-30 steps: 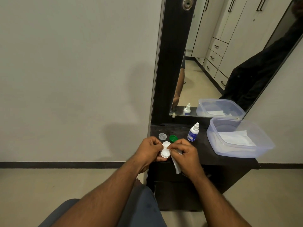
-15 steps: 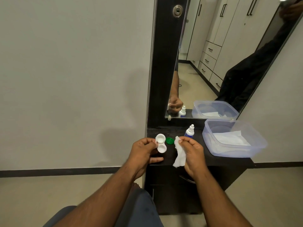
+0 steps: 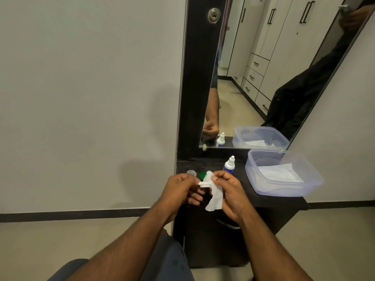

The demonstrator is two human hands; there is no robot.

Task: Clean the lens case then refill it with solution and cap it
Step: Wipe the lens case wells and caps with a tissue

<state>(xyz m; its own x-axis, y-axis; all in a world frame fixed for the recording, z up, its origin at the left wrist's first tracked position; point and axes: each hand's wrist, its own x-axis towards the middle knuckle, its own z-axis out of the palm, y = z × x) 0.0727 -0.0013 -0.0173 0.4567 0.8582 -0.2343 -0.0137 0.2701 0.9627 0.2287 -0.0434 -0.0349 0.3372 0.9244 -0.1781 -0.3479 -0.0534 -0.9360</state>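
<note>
left hand (image 3: 180, 188): I've got the white lens case (image 3: 203, 184) pinched at its left end, held over the table's (image 3: 269, 199) front edge.
right hand (image 3: 229, 191): clamped on a white tissue (image 3: 215, 196), pressed against the case's right end.
key relation: case's long axis runs left-right between both hands.
still waiting: solution bottle (image 3: 229, 164), green cap (image 3: 202, 175) and clear cap (image 3: 191, 173), just behind.

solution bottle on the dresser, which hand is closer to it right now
Right. The right hand, pinching the tissue, sits just in front of the solution bottle. The left hand, gripping the lens case, is farther off to the bottle's left.
</note>
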